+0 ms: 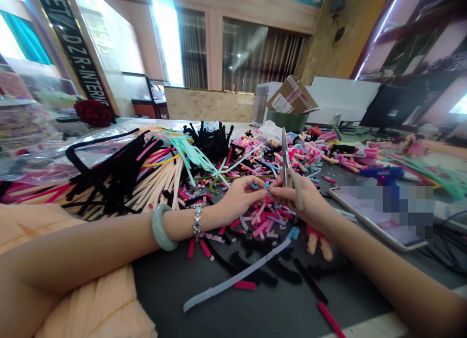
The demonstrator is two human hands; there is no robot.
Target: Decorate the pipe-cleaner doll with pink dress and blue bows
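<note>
My left hand pinches a short piece of light-blue pipe cleaner between thumb and fingers. My right hand meets it fingertip to fingertip at that piece. Scissors with beige handles are held in my right hand, blades pointing up and away. Whether my right fingertips also grip the blue piece cannot be made out. Beneath both hands lies a scatter of short pink pipe cleaner pieces. A long pale-blue strip rests on the dark table nearer to me. Two fuzzy peach pieces stick out below my right wrist.
Long cream pipe cleaners and black ones are heaped at left. Many small pink figures lie behind my hands. At right are a blue glue gun, a phone and cables. A cardboard box stands behind.
</note>
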